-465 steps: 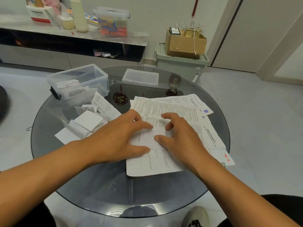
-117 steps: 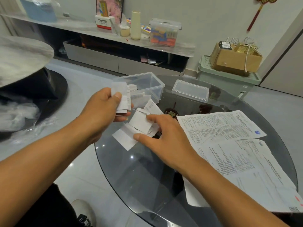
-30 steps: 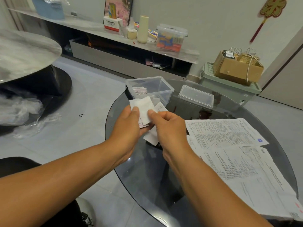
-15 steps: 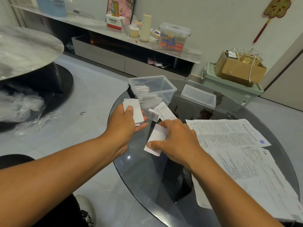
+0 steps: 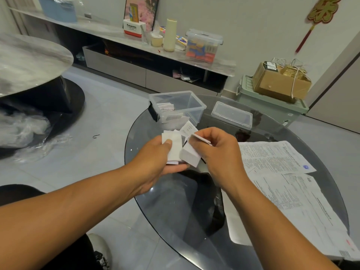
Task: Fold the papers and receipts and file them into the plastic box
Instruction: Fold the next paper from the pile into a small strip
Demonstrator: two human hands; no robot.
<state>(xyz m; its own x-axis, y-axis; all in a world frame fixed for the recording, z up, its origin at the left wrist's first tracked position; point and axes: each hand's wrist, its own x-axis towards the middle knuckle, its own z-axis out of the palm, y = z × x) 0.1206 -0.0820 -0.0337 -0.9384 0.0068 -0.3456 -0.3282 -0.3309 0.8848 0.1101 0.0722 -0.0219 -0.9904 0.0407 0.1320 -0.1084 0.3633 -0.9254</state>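
- Two bundles of folded paper sit in the hands above the near left part of the table (image 5: 194,221): a small stack of slips (image 5: 175,147) in the left hand (image 5: 155,162), and one folded piece (image 5: 190,155) in the right hand (image 5: 216,151).
- Left thumb lies across the face of the stack, with the other fingers curled under it, so that hand is clamped on the slips; the stack stands roughly upright with its long side pointing away from the person.
- Right fingers (image 5: 202,137) are curled and pinched on the folded piece, whose lower corner touches or overlaps the stack; a thin edge of paper also shows at the fingertips, and I cannot tell whether it is the same sheet.
- The two hands are just beside each other, and the piece lies to the right of the stack, so joining them looks like a short move leftward.
- Straight ahead of both hands stands the plastic box (image 5: 191,103), open at the top, with folded slips already stacked at its left end; the left hand is slightly nearer.
- One loose receipt (image 5: 188,128) lies on the glass between the hands and the box.
- The lid (image 5: 231,114) lies flat to the right of the box, out of the path.
- Large unfolded sheets (image 5: 276,158) cover the right side of the table, well apart from the box, and by my judgement still need folding.
- The table's left rim is close under the left wrist, so room is tighter on that side.
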